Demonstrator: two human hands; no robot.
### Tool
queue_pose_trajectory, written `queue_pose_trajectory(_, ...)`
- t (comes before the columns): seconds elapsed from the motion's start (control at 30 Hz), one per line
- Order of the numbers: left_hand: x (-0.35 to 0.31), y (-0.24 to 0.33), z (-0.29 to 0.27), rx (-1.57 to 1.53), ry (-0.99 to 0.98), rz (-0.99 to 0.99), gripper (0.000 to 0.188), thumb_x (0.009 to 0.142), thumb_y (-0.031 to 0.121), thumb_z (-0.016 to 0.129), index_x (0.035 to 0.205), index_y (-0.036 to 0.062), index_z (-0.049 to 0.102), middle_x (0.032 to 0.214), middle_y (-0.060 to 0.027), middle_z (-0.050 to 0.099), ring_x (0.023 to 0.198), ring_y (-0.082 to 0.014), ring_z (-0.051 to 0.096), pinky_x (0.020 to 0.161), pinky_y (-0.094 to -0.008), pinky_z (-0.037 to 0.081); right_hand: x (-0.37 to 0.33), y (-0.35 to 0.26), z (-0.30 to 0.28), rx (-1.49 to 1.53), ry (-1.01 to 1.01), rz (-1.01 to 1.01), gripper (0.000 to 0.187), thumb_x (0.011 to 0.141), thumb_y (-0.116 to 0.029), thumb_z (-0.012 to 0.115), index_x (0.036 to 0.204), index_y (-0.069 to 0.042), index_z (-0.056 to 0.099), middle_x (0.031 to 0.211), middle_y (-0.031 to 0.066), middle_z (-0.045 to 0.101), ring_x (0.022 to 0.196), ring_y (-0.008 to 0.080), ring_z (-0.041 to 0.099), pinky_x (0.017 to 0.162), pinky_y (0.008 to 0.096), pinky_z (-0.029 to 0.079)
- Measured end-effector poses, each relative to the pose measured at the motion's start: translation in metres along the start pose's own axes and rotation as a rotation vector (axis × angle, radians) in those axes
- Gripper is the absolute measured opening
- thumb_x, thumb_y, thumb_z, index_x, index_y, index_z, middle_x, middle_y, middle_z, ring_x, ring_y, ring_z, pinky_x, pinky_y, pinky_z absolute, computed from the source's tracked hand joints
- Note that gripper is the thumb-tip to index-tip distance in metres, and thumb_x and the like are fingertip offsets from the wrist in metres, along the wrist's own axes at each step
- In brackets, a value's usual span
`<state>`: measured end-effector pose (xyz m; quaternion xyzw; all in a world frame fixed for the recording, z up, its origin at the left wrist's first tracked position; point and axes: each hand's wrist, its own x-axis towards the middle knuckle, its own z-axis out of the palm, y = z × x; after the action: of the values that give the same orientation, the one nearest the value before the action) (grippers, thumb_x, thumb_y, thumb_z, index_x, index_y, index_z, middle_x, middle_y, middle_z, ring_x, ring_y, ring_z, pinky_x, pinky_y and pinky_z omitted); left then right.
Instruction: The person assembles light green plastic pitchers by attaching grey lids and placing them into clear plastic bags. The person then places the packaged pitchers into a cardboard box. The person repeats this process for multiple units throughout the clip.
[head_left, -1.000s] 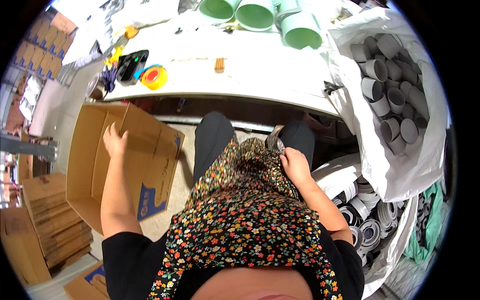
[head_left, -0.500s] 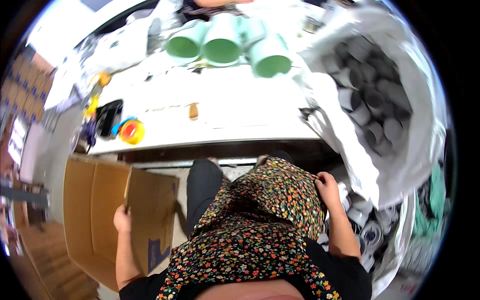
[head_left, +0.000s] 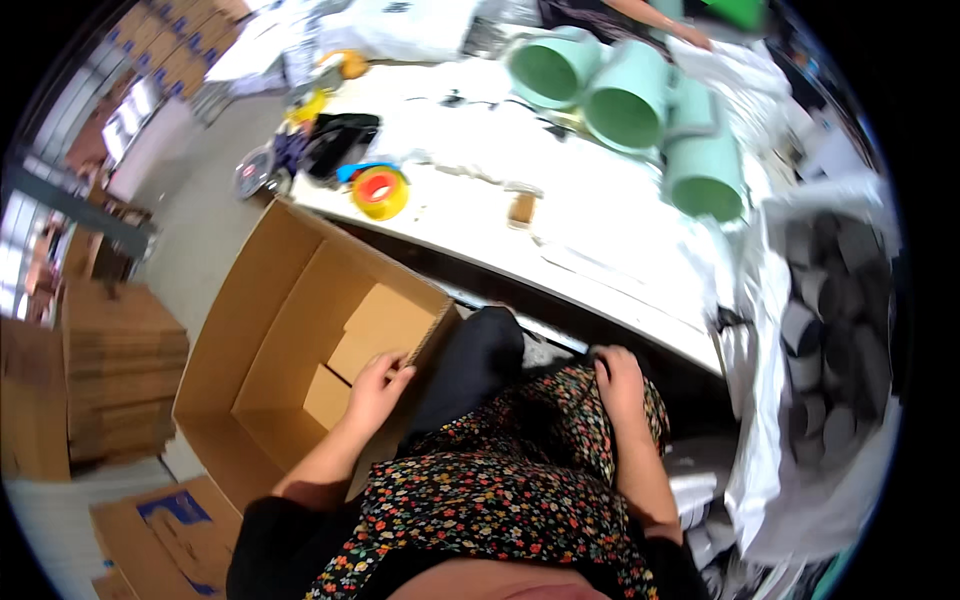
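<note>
Head view is showing me the scene from above, and I am reading it from my lap outward. My right hand [head_left: 620, 385] is resting on the floral skirt [head_left: 520, 480] by the knee, fingers curled against the cloth and holding nothing that I can make out. My left hand [head_left: 378, 388] is reaching down beside my leg, its fingers [head_left: 395, 366] folding over the edge of a flap of the open box [head_left: 270, 340], a light pinch rather than a full grasp. The box is sitting on the floor to my left, tilted toward me, its far corner tucked just under the table [head_left: 600, 230].

I am judging the main risk to be that thin hold: with only one flap pinched, the box could be pivoting or sliding away, or the flap could be bending or tearing at its crease. Its far corner could also be catching on the table edge if it is lifted. More flattened cardboard [head_left: 125, 370] is lying stacked just beyond, leaving little room to swing.

On the table, a tape roll [head_left: 380, 192] is sitting near the edge above the box, and a knock could be sending it in. Farther back, green cylinders [head_left: 630, 100] are lying on their sides and look apt to roll. Another person's hand [head_left: 690, 38] is working at the far side.
</note>
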<state>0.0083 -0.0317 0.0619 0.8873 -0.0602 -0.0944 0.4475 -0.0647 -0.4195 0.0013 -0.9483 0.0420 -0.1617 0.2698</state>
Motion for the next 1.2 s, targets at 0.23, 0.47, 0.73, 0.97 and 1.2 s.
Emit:
queue_pose_trajectory(0.23,0.059,0.007,-0.012,0.316,-0.157,0.186,0.046,0.084,0.032,0.062,0.118,0.0029,0.053,0.109,-0.0129,0.059,0.090,-0.0227,0.058,0.078,-0.0340,0.048,-0.014,-0.030,0.000,-0.042,-0.042,0.129,0.012,0.079,-0.011,0.058,0.087,-0.003,0.061,0.087,0.0139,0.060,0.084,0.0336,0.056,0.076,0.0420,0.043)
queue_pose_trajectory(0.47,0.153,-0.054,-0.070,-0.130,0.285,0.209,0.032,0.080,0.023,0.066,0.104,0.0019,0.058,0.088,-0.0095,0.060,0.079,-0.0173,0.057,0.072,-0.0310,0.047,-0.029,-0.020,-0.003,-0.086,-0.087,0.126,0.009,0.079,-0.011,0.058,0.084,-0.004,0.060,0.084,0.0131,0.060,0.083,0.0331,0.056,0.075,0.0415,0.043)
queue_pose_trajectory(0.73,0.325,-0.092,-0.223,0.382,0.937,-0.286,0.049,0.073,0.035,0.069,0.104,-0.0013,0.059,0.102,-0.0197,0.062,0.095,-0.0328,0.060,0.081,-0.0400,0.048,-0.002,-0.021,-0.006,-0.177,-0.150,0.075,0.005,0.076,-0.009,0.059,0.079,-0.004,0.059,0.078,0.0135,0.058,0.078,0.0336,0.054,0.071,0.0422,0.042)
queue_pose_trajectory(0.97,0.383,-0.106,-0.254,0.309,0.847,-0.679,0.097,0.069,0.048,0.070,0.134,-0.0065,0.022,0.118,-0.0226,0.055,0.110,-0.0340,0.054,0.093,-0.0411,0.041,0.023,-0.026,-0.001,-0.198,-0.265,0.121,0.007,0.073,-0.006,0.060,0.078,-0.003,0.059,0.077,0.0139,0.057,0.077,0.0335,0.054,0.070,0.0422,0.042)
queue_pose_trajectory(1.2,0.402,-0.139,-0.287,0.358,0.817,-0.660,0.100,0.071,0.043,0.068,0.136,-0.0095,0.013,0.119,-0.0251,0.054,0.107,-0.0341,0.056,0.091,-0.0410,0.043,0.043,-0.034,0.013,-0.225,-0.365,0.103,0.008,0.072,-0.008,0.061,0.079,-0.004,0.059,0.078,0.0134,0.058,0.078,0.0328,0.054,0.071,0.0412,0.041)
